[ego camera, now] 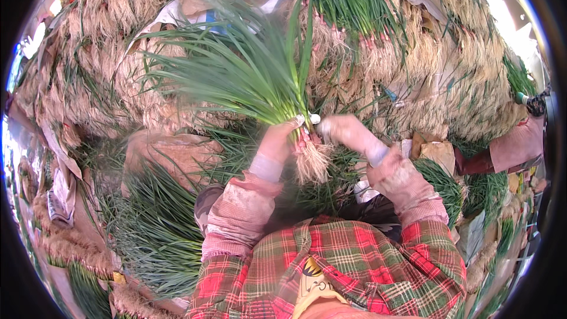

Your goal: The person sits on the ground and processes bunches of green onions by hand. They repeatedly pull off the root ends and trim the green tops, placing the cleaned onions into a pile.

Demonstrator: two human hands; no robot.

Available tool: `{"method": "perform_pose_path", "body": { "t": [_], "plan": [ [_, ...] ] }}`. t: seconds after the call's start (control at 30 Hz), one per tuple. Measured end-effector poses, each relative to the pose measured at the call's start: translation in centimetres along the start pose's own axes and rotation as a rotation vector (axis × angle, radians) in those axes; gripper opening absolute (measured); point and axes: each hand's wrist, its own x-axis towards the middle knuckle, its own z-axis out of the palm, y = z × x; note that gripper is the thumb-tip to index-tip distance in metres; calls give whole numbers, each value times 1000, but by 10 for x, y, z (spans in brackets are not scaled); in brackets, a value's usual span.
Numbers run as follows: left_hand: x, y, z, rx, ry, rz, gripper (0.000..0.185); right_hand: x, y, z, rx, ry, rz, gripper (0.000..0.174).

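Note:
A bunch of long green leafy plants (pixel 266 84), with pinkish stem bases and pale stringy roots (pixel 312 161), is upright before my chest. My left hand (pixel 283 137) is closed around its lower stems, just above the roots, with white wrapping on a fingertip. The leaves fan out up and to the left, partly blurred. My right hand (pixel 350 133) is close to the right of the stems; it is blurred, and whether its fingers hold a stem cannot be told.
Heaps of rooted bunches (pixel 119 75) rise ahead, with a green-leaved bundle (pixel 350 0) on top. Loose leaves (pixel 164 226) lie at my left, near a brown sack (pixel 177 155). At the far right is another person's booted leg (pixel 496 155).

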Motion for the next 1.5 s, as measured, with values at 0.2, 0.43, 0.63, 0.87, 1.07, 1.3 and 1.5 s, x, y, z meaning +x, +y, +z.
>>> {"method": "perform_pose_path", "body": {
  "t": [0.2, 0.43, 0.63, 0.87, 1.07, 1.3, 1.5],
  "plan": [
    [3, -7, -4, 62, 86, -56, 28, 45, -26, 27, 395, 226, -73, 22],
    [0, -4, 10, 136, 203, 20, 18, 55, -44, 42, 1110, 860, -424, 8],
    [7, -9, 9, 264, 310, 16, 17, 51, -26, 35, -214, 533, -115, 29],
    [15, -22, 13, 283, 444, -12, 23, 64, -8, 46, -620, 501, -126, 47],
    [14, -21, 16, 101, 385, 122, 15, 52, -16, 41, 345, 473, -294, 15],
    [-39, 31, 43, 189, 97, 142, 25, 22, -25, -16, 175, 659, -271, 18],
    [-40, 57, 26, 325, 165, 374, 30, 40, -27, -71, -641, 121, -57, 44]
  ]
}}
